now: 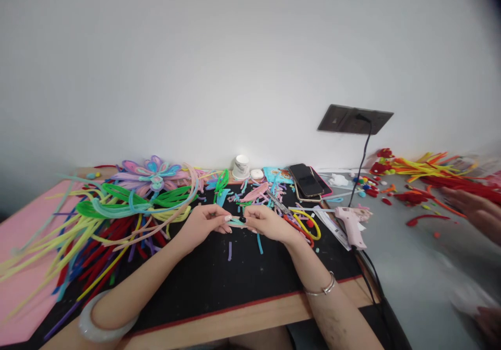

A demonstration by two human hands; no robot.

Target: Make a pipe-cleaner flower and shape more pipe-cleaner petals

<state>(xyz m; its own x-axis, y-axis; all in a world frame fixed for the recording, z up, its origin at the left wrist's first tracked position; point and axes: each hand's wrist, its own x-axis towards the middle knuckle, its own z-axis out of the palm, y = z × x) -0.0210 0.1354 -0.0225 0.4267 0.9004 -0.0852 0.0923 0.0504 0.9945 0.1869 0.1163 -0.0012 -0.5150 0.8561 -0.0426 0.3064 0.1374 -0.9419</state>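
Observation:
Above the black mat (188, 292), my left hand (207, 222) pinches one end of a small piece of pale pink and mint pipe cleaner (235, 221). My right hand (264, 222) grips its other end between thumb and fingers, so the hands are close together. Part of the piece is hidden by the fingertips. Just below lie a short purple pipe cleaner piece (229, 251) and a blue one (260, 244). Scissors with red and yellow handles (307, 224) rest right of my right hand. Behind the hands are scattered pink and blue cut pieces.
At left, long pipe cleaners (97, 235) spread over a pink board (23, 292), with a pastel flower (154, 170) behind. A cup (241, 166) and phones (307, 180) stand by the wall. A corded glue gun (351, 227) lies right. Another person's hand (475, 209) is at far right.

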